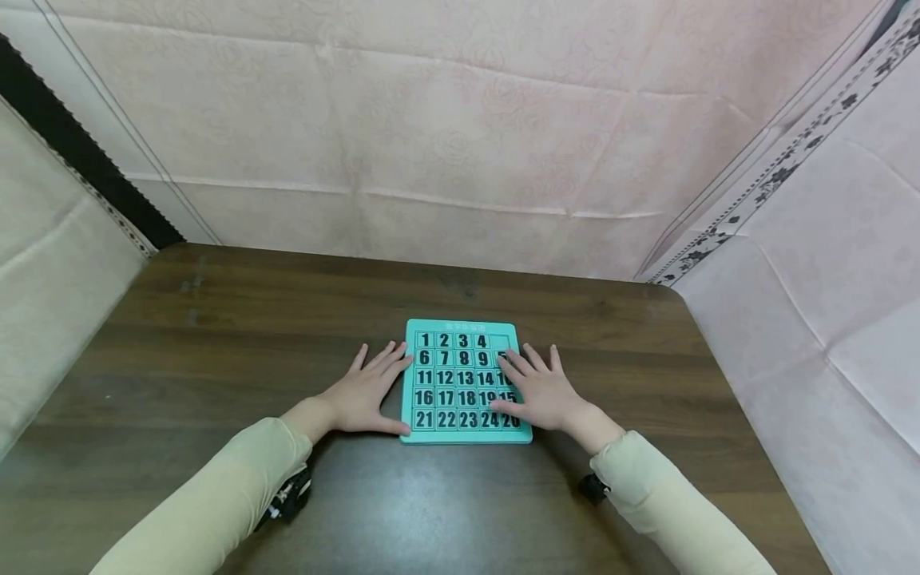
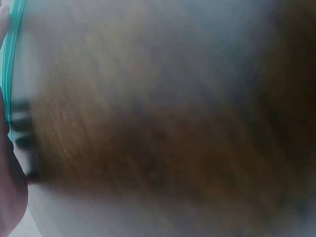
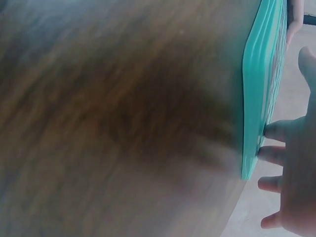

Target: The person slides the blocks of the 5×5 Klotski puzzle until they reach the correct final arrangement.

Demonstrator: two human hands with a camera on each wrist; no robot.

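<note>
A teal sliding number puzzle lies flat on the table, its black-numbered tiles in rows; the top right cell shows no number. My left hand rests along its left side, fingers spread, with fingertips and thumb at the frame's edge. Over the right-hand column reaches my right hand, its fingers fairly straight and spread, covering part of several tiles. In the right wrist view the fingers touch or hover just over the puzzle's face; contact is unclear. The left wrist view catches only the teal edge and part of the hand.
The brown wood-grain table extends around the puzzle on every side. Pale patterned cloth hangs behind the far edge, with more cloth at the right. A dark device is strapped to the left wrist, another to the right.
</note>
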